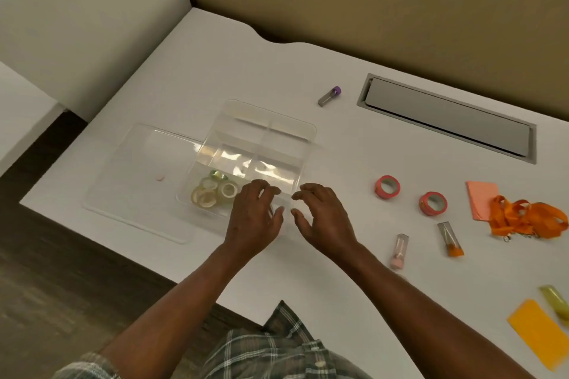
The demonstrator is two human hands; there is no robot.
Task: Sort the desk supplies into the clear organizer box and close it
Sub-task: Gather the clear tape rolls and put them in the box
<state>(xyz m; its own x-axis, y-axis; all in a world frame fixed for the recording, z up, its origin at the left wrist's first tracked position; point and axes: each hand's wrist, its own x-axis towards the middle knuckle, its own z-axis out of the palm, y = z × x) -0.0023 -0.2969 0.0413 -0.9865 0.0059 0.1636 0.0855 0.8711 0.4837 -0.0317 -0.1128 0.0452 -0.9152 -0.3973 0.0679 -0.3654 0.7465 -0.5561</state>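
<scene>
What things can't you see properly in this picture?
Head view.
- Green tube: blurred, cut off by the right edge.
- Yellow paper: corner cut off by the same edge.
- Organizer box's near compartment: covered by the left hand and right hand.
- Pink speck on the lid: too small to name.

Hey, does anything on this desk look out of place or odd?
A purple-capped tube lies alone beyond the organizer box, well apart from the pink tape rolls and lanyard at right. Nothing spilled.
</scene>
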